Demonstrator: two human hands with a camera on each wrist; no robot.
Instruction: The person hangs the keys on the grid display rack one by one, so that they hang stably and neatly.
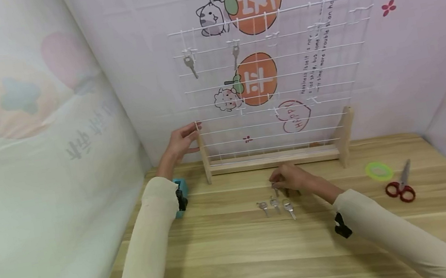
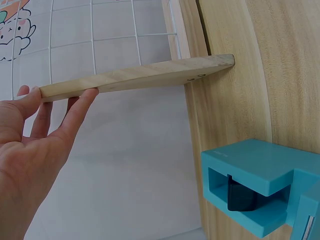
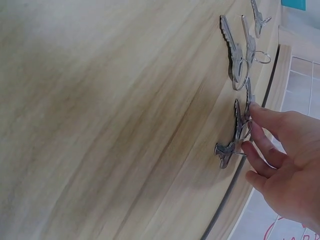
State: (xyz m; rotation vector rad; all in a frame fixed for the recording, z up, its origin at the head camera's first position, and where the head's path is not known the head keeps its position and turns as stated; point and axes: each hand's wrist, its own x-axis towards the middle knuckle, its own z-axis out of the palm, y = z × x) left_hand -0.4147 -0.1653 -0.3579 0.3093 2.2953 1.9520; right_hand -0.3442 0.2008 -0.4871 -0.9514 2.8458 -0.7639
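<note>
My left hand [image 1: 180,142] grips the upper end of the wooden side post [image 2: 135,77] of a white wire grid rack [image 1: 273,123], thumb on one face and fingertips on the other. Low in front of the rack, my right hand [image 3: 295,160] pinches a silver key [image 3: 248,92] at its head end, partly hidden by the fingertips. Close beside those fingers lie another key [image 3: 237,115] and a key with a ring [image 3: 225,155]. Several ringed keys, one nearest me [image 1: 289,208], lie on the table. Two keys hang on the grid, a left one [image 1: 190,66] and another [image 1: 235,55].
A teal tape dispenser [image 2: 250,165] stands by the left forearm. Red-handled scissors [image 1: 404,187] and a yellow-green ring-shaped item [image 1: 379,171] lie at right on the wooden table [image 1: 245,273]. White hooks [image 1: 316,25] sit on the grid. Printed cloth [image 1: 431,35] encloses the back and sides.
</note>
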